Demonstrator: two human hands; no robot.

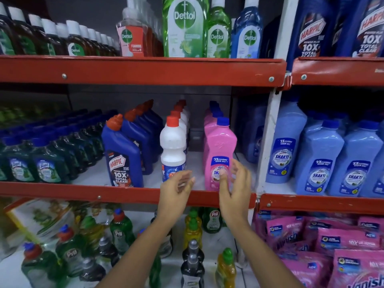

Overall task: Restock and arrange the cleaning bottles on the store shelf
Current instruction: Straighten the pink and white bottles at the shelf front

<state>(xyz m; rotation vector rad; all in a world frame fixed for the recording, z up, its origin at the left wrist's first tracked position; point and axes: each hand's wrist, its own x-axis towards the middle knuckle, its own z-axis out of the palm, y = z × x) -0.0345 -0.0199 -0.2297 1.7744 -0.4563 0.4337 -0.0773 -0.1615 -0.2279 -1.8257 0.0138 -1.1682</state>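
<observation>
The middle shelf (124, 193) looks largely stocked: rows of blue Harpic bottles (122, 154), white bottles with red caps (172, 146) and pink Lizol Shakti bottles (220, 154) run front to back, each upright. The right hand (234, 183) cups the front pink bottle, thumb on its label, fingers spread loosely around its side. The left hand (176, 183) hovers empty, fingers loosely curled, in front of the white bottle. Judging by the gaps between rows, straightening and closing up remain.
</observation>
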